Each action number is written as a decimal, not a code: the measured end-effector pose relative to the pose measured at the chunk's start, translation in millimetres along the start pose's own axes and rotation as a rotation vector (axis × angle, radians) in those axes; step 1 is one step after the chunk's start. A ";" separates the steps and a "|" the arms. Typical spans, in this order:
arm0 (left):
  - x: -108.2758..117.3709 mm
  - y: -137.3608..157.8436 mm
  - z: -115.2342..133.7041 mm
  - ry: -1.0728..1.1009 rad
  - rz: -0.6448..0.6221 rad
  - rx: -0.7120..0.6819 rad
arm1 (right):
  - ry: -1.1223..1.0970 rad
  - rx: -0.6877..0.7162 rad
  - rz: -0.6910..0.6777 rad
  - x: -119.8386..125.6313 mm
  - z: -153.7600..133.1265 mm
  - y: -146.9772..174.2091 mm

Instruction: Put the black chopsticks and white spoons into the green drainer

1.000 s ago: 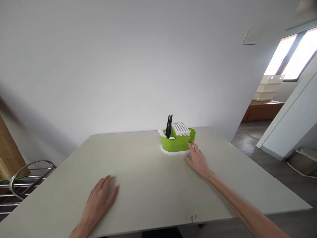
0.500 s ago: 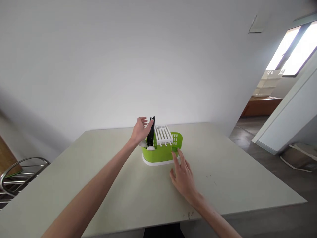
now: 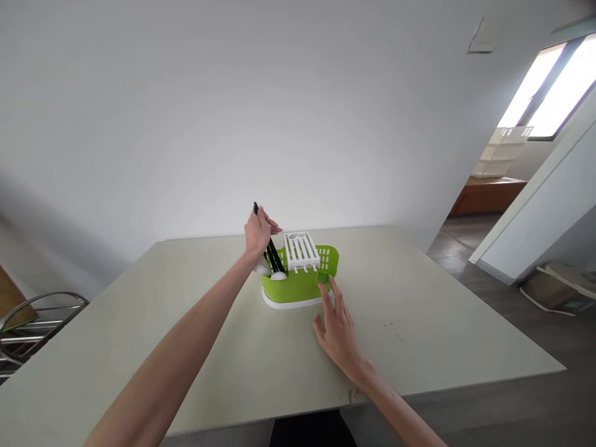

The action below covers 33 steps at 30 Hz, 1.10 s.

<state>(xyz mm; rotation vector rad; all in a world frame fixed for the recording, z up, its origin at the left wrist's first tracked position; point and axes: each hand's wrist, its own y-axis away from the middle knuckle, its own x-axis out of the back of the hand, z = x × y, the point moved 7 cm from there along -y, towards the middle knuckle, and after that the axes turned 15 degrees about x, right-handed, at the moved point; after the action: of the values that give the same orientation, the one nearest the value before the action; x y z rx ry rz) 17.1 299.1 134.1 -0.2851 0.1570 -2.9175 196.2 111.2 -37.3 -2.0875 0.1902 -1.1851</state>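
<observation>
Gripping the chopsticks [image 3: 275,256] near their tops, the left hand [image 3: 257,234] is curled tight; the right hand [image 3: 339,324], loosely spread, is at the caddy [image 3: 291,290]. The sticks lean in its left side: probably light, stiff, slick, best pinched high.

Green plastic oval utensil caddy [image 3: 298,290] with perforated back, white base and white slotted rack, standing upright on a pale table [image 3: 419,323]. Slim black chopsticks [image 3: 274,254] tilt leftward from its left end, lower ends inside, upper ends gripped by the left hand [image 3: 258,232].
</observation>
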 end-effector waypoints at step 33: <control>109.0 161.5 -60.1 0.858 -0.021 0.510 | -1.333 -0.496 -0.409 -41.3 -150.3 4.5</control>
<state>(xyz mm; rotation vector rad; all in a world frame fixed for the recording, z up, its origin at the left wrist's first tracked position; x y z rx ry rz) -68.6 123.9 74.9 1.0349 -0.4594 -2.7533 54.0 49.3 -20.5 -2.9747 -0.6431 0.3121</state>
